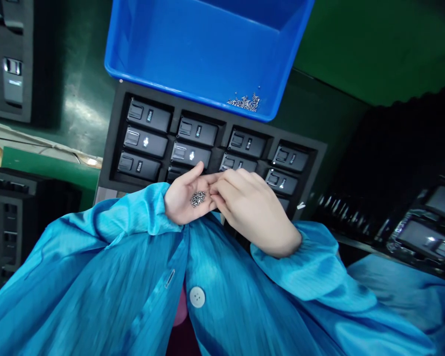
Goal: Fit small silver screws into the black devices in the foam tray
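A small heap of silver screws [198, 199] lies in the palm of my left hand [183, 200], which is turned up and lightly cupped with the thumb apart. Across its fingertips, my right hand [254, 207] is bent over with thumb and index finger pinched together. Whatever is between those fingertips is too small or hidden to make out. Both hands are above the near edge of a black foam tray [111, 133]. Its compartments hold several black rectangular battery-like packs [148, 116] with white lettering; my hands cover part of the nearest row.
A blue plastic bin [193, 54] stands against the far side of the tray, with loose screws [246, 102] in its near right corner. More foam trays [7, 64] are at the left. Dark parts [430, 237] lie at the right, on the green work surface's far side.
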Demonstrator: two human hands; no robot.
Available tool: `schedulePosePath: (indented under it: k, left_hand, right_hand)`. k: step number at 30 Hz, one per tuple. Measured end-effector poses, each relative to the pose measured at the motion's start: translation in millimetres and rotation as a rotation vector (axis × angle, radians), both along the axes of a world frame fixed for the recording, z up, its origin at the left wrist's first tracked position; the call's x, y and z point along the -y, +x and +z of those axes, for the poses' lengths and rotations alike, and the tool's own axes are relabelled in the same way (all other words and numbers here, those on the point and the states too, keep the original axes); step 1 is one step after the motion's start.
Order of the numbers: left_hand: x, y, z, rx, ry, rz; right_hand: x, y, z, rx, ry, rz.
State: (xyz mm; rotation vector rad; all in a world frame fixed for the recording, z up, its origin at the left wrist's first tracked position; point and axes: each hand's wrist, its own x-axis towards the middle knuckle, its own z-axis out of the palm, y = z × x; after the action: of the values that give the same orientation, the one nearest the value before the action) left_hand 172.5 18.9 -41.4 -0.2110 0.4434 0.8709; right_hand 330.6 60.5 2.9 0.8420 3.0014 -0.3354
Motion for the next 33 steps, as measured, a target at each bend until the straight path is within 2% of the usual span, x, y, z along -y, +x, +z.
schedulePosePath:
  k: [5,11,15,20,23,26,33]
  left_hand:
    - [0,2,5.8,-0.048,-0.038,-0.018]
    - [0,0,6.2,-0.044,-0.005,-0.057]
    - [2,-1,-1.3,-0.056,0.059,-0.071]
    - [9,1,-10.0,-0.128,0.104,-0.104]
    - [12,3,-12.6,-0.118,0.141,-0.057]
    - [14,5,-13.7,-0.109,0.171,-0.020]
    - [14,5,-11.9,-0.132,0.094,0.021]
  right_hand:
    - [3,-5,0.6,0.086,0.068,0.038]
    - [-3,-5,4.1,0.103,-0.005,0.047]
    - [-12,3,6.8,-0.136,-0.212,-0.008]
    - [-12,11,-3.1,-0.543,-0.404,-0.304]
    - [-7,11,-11.3,-0.637,-0.550,-0.411]
    - [-3,9,-17.2,-0.709,-0.666,-0.452]
    - [-3,8,-22.6,-0.775,-0.691,-0.446]
